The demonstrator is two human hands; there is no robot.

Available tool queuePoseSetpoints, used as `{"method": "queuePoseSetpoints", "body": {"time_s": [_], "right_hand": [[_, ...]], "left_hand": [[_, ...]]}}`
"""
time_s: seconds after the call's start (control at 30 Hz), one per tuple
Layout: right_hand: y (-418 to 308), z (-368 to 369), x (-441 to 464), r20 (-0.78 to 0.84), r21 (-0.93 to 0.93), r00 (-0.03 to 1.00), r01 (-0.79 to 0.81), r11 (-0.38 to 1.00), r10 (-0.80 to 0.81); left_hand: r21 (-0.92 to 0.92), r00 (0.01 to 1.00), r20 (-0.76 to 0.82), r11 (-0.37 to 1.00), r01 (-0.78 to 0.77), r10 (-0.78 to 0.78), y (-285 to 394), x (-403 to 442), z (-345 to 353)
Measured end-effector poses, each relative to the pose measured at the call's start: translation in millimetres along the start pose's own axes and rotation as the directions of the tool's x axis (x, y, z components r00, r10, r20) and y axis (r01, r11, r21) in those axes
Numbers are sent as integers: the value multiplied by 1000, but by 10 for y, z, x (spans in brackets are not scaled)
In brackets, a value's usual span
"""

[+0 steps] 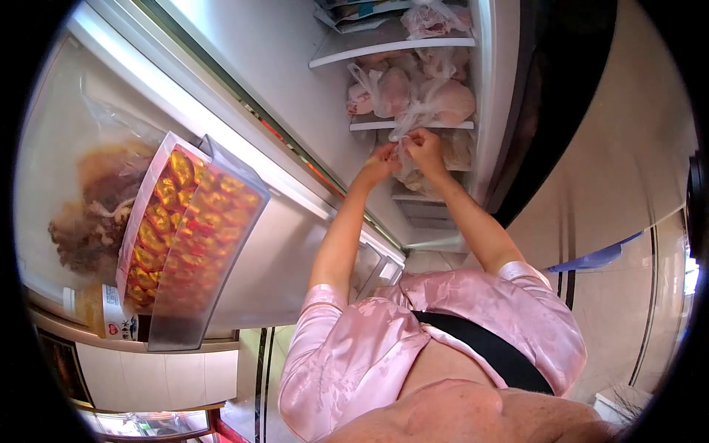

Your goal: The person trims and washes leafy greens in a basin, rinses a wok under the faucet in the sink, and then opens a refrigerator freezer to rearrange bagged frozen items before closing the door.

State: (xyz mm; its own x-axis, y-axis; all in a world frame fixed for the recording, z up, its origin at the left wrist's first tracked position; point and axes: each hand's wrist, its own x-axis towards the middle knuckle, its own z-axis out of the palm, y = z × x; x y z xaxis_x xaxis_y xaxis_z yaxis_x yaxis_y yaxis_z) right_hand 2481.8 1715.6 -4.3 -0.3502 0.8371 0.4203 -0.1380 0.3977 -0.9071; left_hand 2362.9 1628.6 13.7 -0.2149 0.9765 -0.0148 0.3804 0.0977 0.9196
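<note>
In the head view, my right hand (426, 150) pinches the gathered end of a clear plastic bag (417, 114) inside the open freezer. My left hand (382, 164) is just beside it, fingers closed on the same thin plastic. Which bag's contents belong to this end is hard to tell. Pale pink bagged meat (450, 102) lies on the shelf right above my hands, with another bag of meat (393, 90) to its left. Below my hands, more bagged food (459, 151) is partly covered by my right hand and forearm.
White-edged shelves (391, 52) cross the freezer, with bagged food on the upper one. The open door (273, 258) on the left carries a clear bin (240, 192) with gold-and-red wrapped pieces (159, 221), a bag of brown food (92, 221) and a jar (114, 317).
</note>
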Motion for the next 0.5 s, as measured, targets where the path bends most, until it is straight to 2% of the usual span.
{"method": "queuePoseSetpoints", "body": {"time_s": [0.03,0.07,0.13,0.17,0.2,0.23,0.27,0.33,0.37,0.43,0.47,0.5], "right_hand": [[-10,7,-11,-7,-20,1000,-12,1000,12],[-19,23,-41,-6,-17,1000,-9,1000,9],[-298,16,-132,315,-250,938,226,942,-142],[-359,-9,-125,319,-246,937,227,942,-142],[-391,-43,-109,285,-293,898,414,862,-335],[-401,-76,-84,258,-347,816,578,739,-518],[-367,-130,-59,257,-347,812,583,734,-524],[-190,-252,-79,428,-474,829,545,691,-360],[-84,-285,-87,426,-477,830,545,690,-361],[60,-312,-95,349,-428,914,354,832,-209],[86,-319,-111,347,-429,915,350,833,-205],[40,-337,-145,259,-458,945,303,836,-201]], "left_hand": [[60,995,97,998,-13,7,-49,-5,-29],[94,994,113,996,-11,1,-96,12,-3],[147,999,36,989,34,-40,-240,114,98],[157,997,12,985,71,-74,-305,165,106],[163,993,-3,980,116,-117,-257,165,101],[164,984,-8,970,177,-178,-201,164,62],[161,972,-4,959,234,-237,-137,164,4],[129,958,6,950,285,-288,-78,139,-61],[93,962,4,958,273,-274,-75,148,-73],[-16,971,-7,971,239,-239,-237,213,-108],[-16,971,-3,971,241,-241,-366,269,-92],[-2,989,-10,989,146,-146,-602,364,-54]]}}
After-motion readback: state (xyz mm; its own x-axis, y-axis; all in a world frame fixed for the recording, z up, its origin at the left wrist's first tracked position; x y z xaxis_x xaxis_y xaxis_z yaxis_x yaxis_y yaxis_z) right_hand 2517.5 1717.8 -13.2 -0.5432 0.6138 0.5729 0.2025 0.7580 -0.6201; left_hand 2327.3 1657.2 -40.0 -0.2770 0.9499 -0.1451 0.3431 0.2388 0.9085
